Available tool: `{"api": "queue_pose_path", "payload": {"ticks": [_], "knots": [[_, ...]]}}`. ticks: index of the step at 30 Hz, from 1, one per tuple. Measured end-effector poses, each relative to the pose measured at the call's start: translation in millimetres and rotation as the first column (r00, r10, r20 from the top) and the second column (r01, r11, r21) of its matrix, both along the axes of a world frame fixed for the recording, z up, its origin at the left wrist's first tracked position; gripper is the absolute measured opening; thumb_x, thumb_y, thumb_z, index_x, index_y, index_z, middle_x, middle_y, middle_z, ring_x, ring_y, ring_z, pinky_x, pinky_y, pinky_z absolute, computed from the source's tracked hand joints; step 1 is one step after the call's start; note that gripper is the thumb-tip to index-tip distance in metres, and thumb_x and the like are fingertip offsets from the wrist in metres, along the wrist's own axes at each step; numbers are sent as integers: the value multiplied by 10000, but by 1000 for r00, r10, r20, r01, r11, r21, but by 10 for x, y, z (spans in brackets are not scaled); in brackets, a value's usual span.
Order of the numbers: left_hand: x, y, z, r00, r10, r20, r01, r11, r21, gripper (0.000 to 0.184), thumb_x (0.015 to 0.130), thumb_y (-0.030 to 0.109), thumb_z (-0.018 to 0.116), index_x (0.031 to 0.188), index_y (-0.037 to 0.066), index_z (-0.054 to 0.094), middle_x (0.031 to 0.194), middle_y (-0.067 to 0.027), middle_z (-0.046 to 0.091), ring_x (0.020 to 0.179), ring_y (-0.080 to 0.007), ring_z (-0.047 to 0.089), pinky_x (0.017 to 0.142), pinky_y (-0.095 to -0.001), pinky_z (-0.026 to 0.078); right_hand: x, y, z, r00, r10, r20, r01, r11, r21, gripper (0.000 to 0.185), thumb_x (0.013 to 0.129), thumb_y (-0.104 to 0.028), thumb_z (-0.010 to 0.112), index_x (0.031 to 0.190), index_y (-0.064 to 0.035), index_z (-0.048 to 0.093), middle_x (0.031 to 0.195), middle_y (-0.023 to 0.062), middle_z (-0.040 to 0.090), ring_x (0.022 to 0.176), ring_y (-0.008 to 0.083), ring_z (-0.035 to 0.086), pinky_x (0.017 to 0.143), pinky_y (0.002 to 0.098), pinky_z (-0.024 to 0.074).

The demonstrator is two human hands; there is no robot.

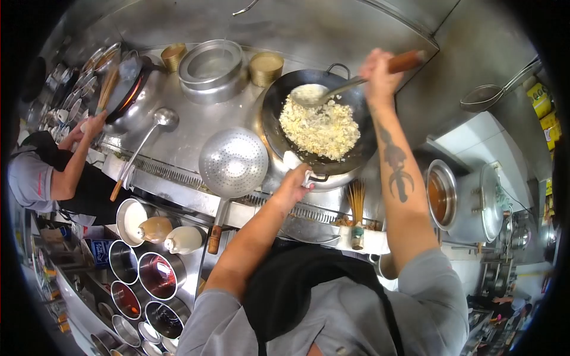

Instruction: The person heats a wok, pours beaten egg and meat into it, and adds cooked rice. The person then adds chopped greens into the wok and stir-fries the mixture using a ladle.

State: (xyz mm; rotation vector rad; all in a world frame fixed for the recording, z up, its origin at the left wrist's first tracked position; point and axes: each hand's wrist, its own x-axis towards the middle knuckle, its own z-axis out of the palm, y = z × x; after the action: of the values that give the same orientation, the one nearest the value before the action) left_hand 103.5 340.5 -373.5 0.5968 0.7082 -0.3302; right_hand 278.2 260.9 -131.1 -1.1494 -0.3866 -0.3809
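Clearly, a loose heap of pale grains covers the middle of a dark wok

The wok (364, 121) sits on the steel range in front of the person, tipped or level one cannot quite tell through the curved view. Its inner wall is blackish and has a dull shine, with stray bits stuck around the heap. The grains (323, 130) look like rice: white and soft yellow mixed, crumbly and uneven, small clumps among separate pieces, spread widest toward the near side.

The right hand (380, 74), at the end of a tattooed forearm, is closed around the handle of a long ladle (349, 85). The ladle's bowl lies at the far left of the heap, with pale grains in or against it. The left hand (294, 183) is closed on a white cloth (291, 160) at the wok's near loop handle; how tightly the fingers press cannot be told.

Left of the wok rests a perforated strainer (233, 163) with a wooden grip, and beyond it a steel pot (212, 64) stands between two brass-coloured tins (266, 68). A bamboo brush (356, 204) lies nearer the person. Farther left, a co-worker's hand (95, 123) holds a bundle of sticks (108, 89) at another wok (126, 83).
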Motion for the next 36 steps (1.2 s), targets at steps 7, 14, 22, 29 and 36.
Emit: {"api": "queue_pose_path", "payload": {"ticks": [7, 14, 22, 29, 36], "knots": [[56, 11, 13, 1000, -15, -20, 15, 1000, 26, 141, 810, 152, 570, 928, 90, 525, 766, -68, 564, 652, -188, 531, 447, -299, 411, -311, 167, 91, 988, 154, 22, -147, 970, -192, 223, 852, -86, 580, 712, -83, 406, 585, 9, 423, 417, 94, 373, 410, 261, 351], [74, 11, -101, 999, -49, 5, 49, 998, 35, 208, 793, 180, 592, 961, 77, 526, 818, -79, 559, 710, -184, 548, 460, -303, 456, -507, 78, 364, 989, 117, -94, -142, 934, -329, 249, 832, -116, 644, 697, -86, 436, 563, -9, 423, 394, 72, 354, 378, 247, 305], [-882, -274, 760, 1000, 4, -18, -5, 998, -66, 175, 940, 188, 428, 1083, 138, 515, 927, -43, 560, 826, -174, 541, 573, -305, 461, 54, -642, 522, 982, -30, -186, -44, 924, -381, 202, 809, -119, 660, 709, -57, 495, 571, 20, 477, 472, 136, 470, 495, 320, 451], [-799, -171, 484, 992, -45, 116, 54, 996, -73, 132, 880, 192, 514, 955, 84, 508, 856, -62, 569, 750, -163, 544, 554, -295, 457, -231, -466, 238, 979, -194, -62, 172, 950, -259, 209, 810, -96, 647, 767, -42, 449, 598, 34, 464, 424, 144, 442, 398, 307, 387], [-1249, -155, 459, 997, -66, 50, 61, 993, 104, 197, 906, 285, 520, 1014, 119, 519, 848, -33, 563, 724, -156, 551, 565, -276, 442, -762, -344, 1354, 995, 39, 97, -33, 998, -56, 214, 824, -146, 635, 695, -75, 479, 535, -6, 442, 375, 112, 423, 354, 255, 378]]}}
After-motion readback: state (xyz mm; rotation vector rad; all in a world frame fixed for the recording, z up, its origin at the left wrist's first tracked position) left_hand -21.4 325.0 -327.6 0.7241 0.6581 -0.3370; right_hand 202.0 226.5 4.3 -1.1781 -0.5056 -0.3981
